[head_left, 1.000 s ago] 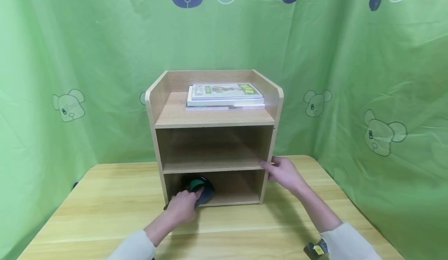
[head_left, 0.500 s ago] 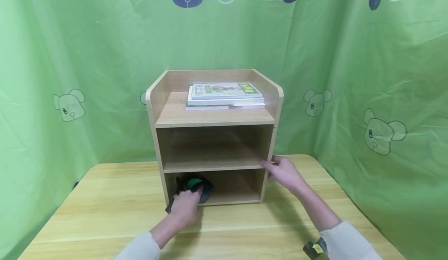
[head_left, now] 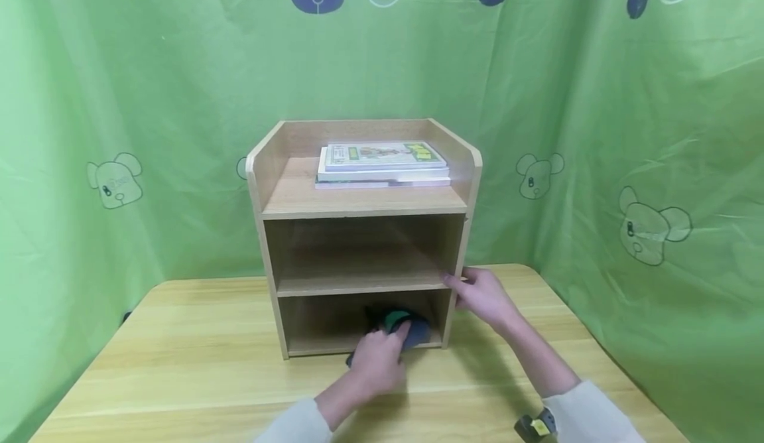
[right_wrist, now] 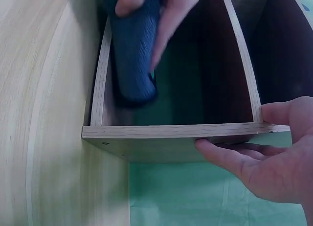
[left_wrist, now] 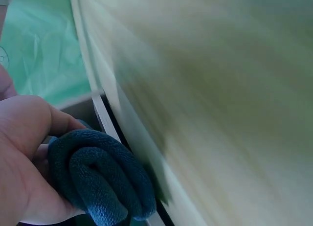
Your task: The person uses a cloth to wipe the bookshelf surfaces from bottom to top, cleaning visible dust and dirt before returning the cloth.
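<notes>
A small wooden shelf unit [head_left: 364, 214] stands on the table. My left hand [head_left: 376, 363] grips a folded dark blue cloth [left_wrist: 105, 172] at the right part of its bottom compartment. The cloth looks thick and fuzzy, like a towel, and a green patch shows beside it in the head view. From the right, my right hand [head_left: 482, 297] holds the unit's side panel [right_wrist: 186, 131], thumb at the front edge of the middle board and fingers against the outer face. Some left fingers are hidden behind the cloth in the left wrist view.
Several books [head_left: 382, 164] lie stacked on the unit's top. The wooden table [head_left: 197, 350] extends in front and to both sides. Green patterned curtains [head_left: 179, 65] hang behind and at the sides. A dark device with a yellow mark [head_left: 535, 426] is by the right sleeve.
My left hand has slid the cloth from the left side of the bottom compartment to its right side. The right hand and the shelf unit stay in place.
</notes>
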### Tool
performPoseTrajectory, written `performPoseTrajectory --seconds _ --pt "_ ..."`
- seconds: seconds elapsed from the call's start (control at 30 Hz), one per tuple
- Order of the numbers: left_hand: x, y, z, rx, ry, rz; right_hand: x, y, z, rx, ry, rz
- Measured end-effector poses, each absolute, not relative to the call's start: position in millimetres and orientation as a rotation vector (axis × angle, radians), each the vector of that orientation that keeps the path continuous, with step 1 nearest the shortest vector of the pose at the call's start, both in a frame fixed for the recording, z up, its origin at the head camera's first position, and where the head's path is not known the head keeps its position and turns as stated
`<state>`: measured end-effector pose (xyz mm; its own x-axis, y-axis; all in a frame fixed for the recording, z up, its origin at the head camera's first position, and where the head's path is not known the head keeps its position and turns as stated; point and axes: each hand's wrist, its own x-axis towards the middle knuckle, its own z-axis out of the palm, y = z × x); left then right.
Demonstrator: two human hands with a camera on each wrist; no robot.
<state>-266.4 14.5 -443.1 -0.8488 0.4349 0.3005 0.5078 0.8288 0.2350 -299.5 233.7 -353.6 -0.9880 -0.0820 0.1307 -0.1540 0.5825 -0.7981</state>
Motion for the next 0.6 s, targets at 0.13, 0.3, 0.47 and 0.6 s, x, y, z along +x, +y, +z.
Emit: performPoseTrajectory --seconds 0.13,0.3,0.47,0.6 --pt "-266 34 -443 -0.697 -2.784 -0.643 -301 233 -354 0.203 -2.711 1.391" --pt "-268 50 -440 -0.629 -2.813 -1.011 -300 232 -353 0.2 -2.705 1.42" --pt "-270 63 -435 -0.499 -2.845 -1.294 -299 232 -353 0.197 -2.703 1.434" --pt "-273 71 -435 -0.421 -2.769 -1.511 -300 232 -354 0.2 -2.685 1.469"
